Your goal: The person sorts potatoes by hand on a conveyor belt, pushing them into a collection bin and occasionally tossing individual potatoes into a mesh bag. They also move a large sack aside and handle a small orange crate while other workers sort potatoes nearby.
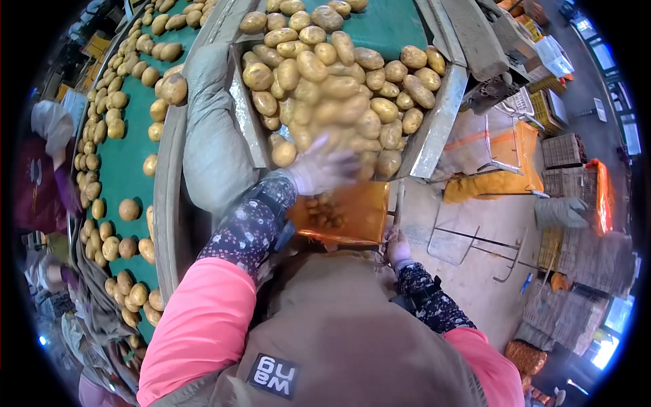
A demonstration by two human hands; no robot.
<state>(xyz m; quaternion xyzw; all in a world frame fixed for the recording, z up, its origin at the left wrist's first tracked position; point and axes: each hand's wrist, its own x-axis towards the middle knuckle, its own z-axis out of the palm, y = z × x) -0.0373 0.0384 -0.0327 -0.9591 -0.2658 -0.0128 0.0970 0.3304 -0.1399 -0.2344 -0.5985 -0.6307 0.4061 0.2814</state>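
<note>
My left hand (322,166), in a pale thin glove, reaches over the lower mouth of a metal chute (434,132). Its fingers are stretched out against the potatoes (339,88), some of which are smeared by motion as they slide down. Below the mouth hangs an orange bag (369,227), its top spread open and several potatoes (325,211) showing inside. My right hand (398,249) is closed at the bag's right corner, beside a thin metal rod (399,203); its fingertips are partly hidden.
A green conveyor belt (132,159) carrying potatoes runs along the left, behind a worn rail (169,190). A grey padded roll (210,136) lies by the chute. Metal frames (468,244) and orange bags (505,156) stand right, near stacked crates (563,150). Another person (44,169) is across the belt.
</note>
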